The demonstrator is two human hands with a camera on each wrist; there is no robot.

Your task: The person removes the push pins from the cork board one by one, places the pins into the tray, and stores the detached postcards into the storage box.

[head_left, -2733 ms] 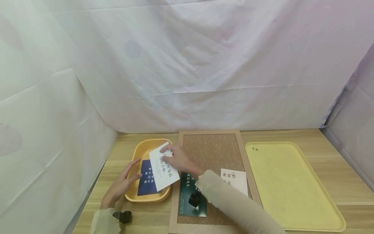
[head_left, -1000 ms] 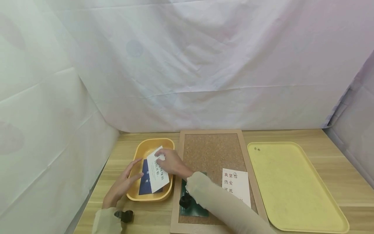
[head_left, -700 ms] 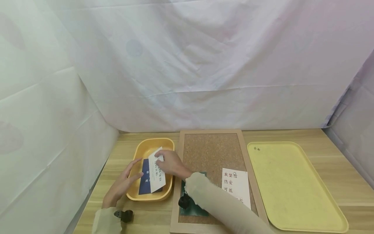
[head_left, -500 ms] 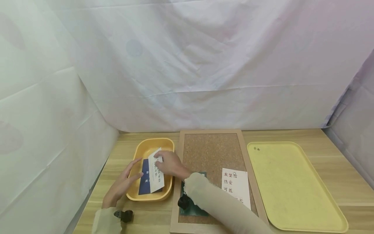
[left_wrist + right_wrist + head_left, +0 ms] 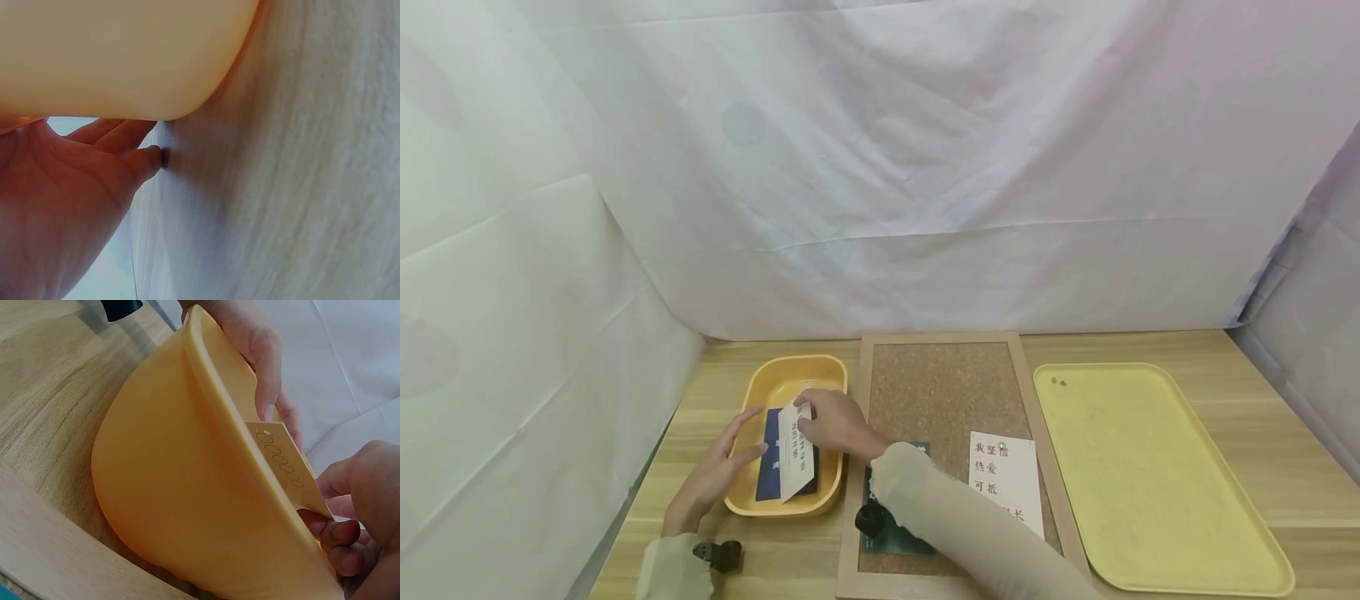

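At the near end of the corkboard (image 5: pixel 947 383), mind the right sleeve (image 5: pixel 962 521), poised over the dark green card (image 5: pixel 898 540): on a low arm sweep, risk of dragging that card askew. At the left side of the basin (image 5: pixel 162 462), find the left hand (image 5: pixel 711 477), spread wide with thumb and fingers straight, gripping nothing; allow for sliding or tipping of the basin under a sideways push. Inside the basin, find the white card (image 5: pixel 795 458), tilted, overlapping the navy card (image 5: pixel 767 482) from above. Do not assume contact between these two; hard to tell from this angle. Beware of scraping the navy card aside. At the white card's upper right side, note the right hand (image 5: pixel 838 421), holding it in a pinch of thumb and fingers. Too tight a pinch: likely creasing. Too loose: likely slipping.
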